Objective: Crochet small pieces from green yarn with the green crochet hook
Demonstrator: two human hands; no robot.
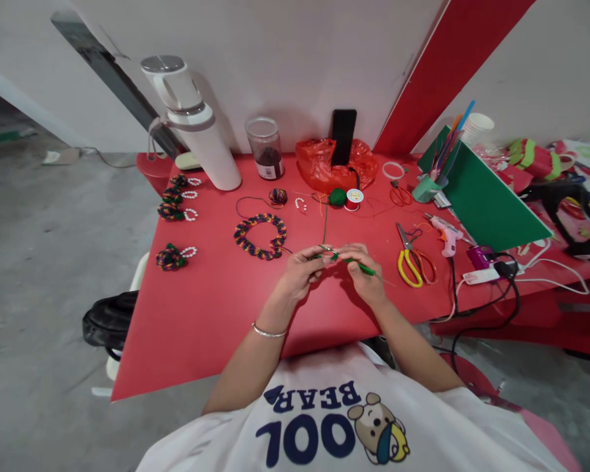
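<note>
Thin green yarn [335, 257] is pinched by left fingers [313, 263]; right fingers [353, 248] pinch green-handled metal hook [366, 269], so it reaches.

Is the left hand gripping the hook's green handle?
No, the right hand grips the green handle, while the left hand is by the hook's metal end.

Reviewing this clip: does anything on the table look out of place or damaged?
Nothing looks clearly spilled or damaged. Untidiest is the right side: a black cord droops past the table's front edge near the power strip, where it might snag. At left, one yarn bundle lies apart from three similar ones.
</note>
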